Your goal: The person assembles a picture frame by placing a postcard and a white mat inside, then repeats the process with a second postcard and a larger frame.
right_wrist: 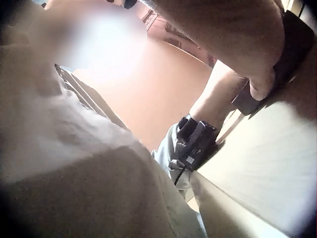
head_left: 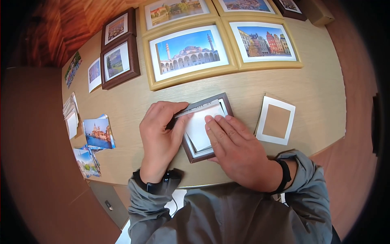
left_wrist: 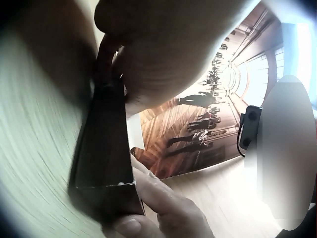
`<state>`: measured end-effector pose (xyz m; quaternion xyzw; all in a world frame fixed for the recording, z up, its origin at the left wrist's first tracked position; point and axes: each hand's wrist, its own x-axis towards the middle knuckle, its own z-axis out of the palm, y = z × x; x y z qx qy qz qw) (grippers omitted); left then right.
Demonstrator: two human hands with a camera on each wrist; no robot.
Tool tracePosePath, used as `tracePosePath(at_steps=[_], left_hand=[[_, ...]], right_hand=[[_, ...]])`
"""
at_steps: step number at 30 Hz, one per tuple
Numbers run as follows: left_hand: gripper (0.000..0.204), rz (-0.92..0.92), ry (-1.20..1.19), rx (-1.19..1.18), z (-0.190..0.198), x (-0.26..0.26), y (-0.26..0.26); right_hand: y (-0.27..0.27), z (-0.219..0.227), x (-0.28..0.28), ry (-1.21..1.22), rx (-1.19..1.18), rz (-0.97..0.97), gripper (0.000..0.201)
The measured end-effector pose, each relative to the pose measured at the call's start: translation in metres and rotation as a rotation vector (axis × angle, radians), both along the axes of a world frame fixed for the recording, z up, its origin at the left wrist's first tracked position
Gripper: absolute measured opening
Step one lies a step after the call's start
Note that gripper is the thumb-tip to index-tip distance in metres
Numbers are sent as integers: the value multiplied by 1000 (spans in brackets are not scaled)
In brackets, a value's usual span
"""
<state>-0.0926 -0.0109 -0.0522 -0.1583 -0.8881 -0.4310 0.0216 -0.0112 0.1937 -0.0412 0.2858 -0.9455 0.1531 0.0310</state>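
In the head view a small dark brown picture frame lies on the table, slightly turned. Inside it is a white sheet, with a strip of printed lettering along the far side. My left hand grips the frame's far left corner, thumb over the sheet's edge and fingers along the outside. The right hand presses nearly straight fingers on the sheet, its thumb low by the near side. The left wrist view shows the frame's dark side close up; the right wrist view shows my right thumb against it.
Right of the frame lies a white mat around a brown panel. Light wooden frames with city pictures and dark frames stand along the back. Loose photos and white cards are piled at the left edge.
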Motion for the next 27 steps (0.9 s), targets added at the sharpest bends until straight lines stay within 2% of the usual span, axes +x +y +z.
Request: tracePosePath(at_steps=[4, 11, 16, 22, 27], left_hand=[[12, 54, 63, 38, -4, -3, 3], [12, 63, 186, 38, -6, -3, 2], [14, -19, 288, -72, -4, -6, 1], [14, -16, 333, -158, -1, -7, 2], [14, -6, 263, -84, -4, -9, 5]], right_hand=[[-2, 4, 1, 13, 12, 15, 58], [-5, 1, 3, 49, 47, 42, 54], [-6, -2, 5, 61, 20, 65, 52], [-6, -3, 4, 80, -18, 55, 51], [-9, -3, 4, 125, -30, 55, 49]])
